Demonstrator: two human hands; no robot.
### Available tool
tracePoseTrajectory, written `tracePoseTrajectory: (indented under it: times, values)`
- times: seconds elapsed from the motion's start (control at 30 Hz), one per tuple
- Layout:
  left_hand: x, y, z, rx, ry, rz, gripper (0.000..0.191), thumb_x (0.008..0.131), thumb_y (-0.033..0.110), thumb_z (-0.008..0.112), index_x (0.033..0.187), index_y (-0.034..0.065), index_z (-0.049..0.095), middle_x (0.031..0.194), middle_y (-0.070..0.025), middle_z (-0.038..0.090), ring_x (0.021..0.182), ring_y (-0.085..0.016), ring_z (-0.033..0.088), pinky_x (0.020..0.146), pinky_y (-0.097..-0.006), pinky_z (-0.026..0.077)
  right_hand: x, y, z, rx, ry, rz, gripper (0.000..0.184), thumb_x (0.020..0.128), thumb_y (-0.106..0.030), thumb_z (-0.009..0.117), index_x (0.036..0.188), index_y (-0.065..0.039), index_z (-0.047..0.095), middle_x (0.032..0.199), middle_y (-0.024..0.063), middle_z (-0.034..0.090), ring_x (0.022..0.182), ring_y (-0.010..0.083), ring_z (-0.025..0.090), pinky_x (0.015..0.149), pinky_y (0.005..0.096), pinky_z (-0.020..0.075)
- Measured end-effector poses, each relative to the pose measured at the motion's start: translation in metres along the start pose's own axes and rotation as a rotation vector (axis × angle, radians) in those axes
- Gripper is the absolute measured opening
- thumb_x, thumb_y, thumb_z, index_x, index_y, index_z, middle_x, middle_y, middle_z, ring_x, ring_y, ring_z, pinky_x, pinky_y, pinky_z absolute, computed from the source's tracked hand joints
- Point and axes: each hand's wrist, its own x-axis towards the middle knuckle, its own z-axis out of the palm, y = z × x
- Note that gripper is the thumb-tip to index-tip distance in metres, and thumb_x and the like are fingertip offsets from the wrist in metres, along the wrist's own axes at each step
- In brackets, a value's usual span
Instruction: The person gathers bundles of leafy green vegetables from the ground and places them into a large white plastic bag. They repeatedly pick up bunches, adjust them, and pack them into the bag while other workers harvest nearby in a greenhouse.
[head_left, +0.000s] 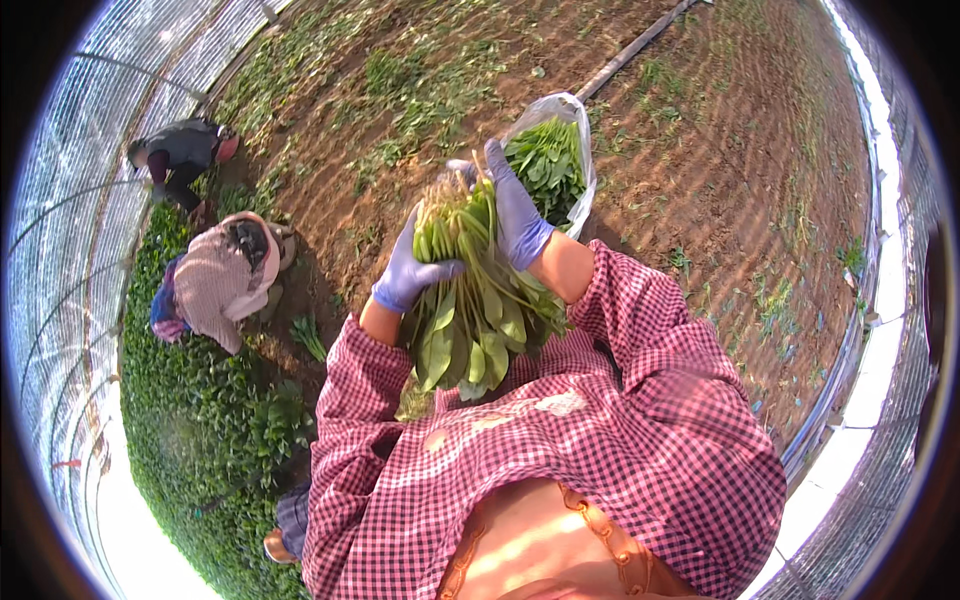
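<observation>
Both my hands wear thin purple gloves and grip one large bunch of spinach-like leafy greens (469, 292). My left hand (416, 270) wraps the stems from the left, thumb lying across the front. On the right side, my right hand (514, 206) presses against the stems near the root ends, its thumb raised and its other fingers partly hidden behind the bunch. The pale roots point up and away from me, while the broad leaves hang towards my chest. Just beyond my right hand stands a clear plastic bag (589, 161), its mouth wide, with leafy greens (547, 161) inside.
To the left, two people bend low beside a dense green crop bed (210, 420), one in a pink top (225, 274), another in dark clothes (184, 154). A small bunch of greens (307, 337) lies on the soil. A long pole (637, 49) lies behind the bag. Greenhouse walls (82, 150) curve around.
</observation>
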Motion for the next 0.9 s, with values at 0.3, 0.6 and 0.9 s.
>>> tracePoseTrajectory:
  times: [0.3,0.6,0.9]
  values:
    - [0.029,0.048,0.058,0.534,-0.433,0.762,0.089,0.063,0.023,0.089,0.135,0.0014,0.042,0.125,-0.0217,0.057,0.113,-0.037,0.06,0.095,-0.0457,0.05,-0.096,-0.011,-0.032,-0.775,-0.343,-0.975,0.071,0.097,-0.063,0.029,0.119,-0.002,0.059,0.12,0.0174,0.061,0.113,0.0276,0.058,0.099,0.0419,0.0438]
    - [0.014,-0.016,0.081,0.182,-0.679,0.298,0.093,0.064,0.025,0.089,0.137,-0.0019,0.038,0.116,-0.0186,0.064,0.108,-0.03,0.065,0.095,-0.0395,0.05,-0.151,0.012,-0.072,-0.189,-0.144,-0.575,0.108,0.077,-0.08,0.045,0.149,-0.003,0.021,0.152,0.0201,0.025,0.138,0.0319,0.033,0.111,0.0444,0.0342]
    - [0.123,-0.042,0.182,-0.011,-0.757,-0.03,0.097,0.067,0.014,0.087,0.145,0.0049,0.029,0.136,-0.0155,0.051,0.126,-0.025,0.05,0.106,-0.0389,0.04,-0.182,-0.053,-0.209,-0.233,-0.179,-0.555,0.137,0.054,-0.056,0.087,0.153,-0.004,0.008,0.157,0.0153,0.015,0.143,0.0289,0.024,0.115,0.0434,0.024]
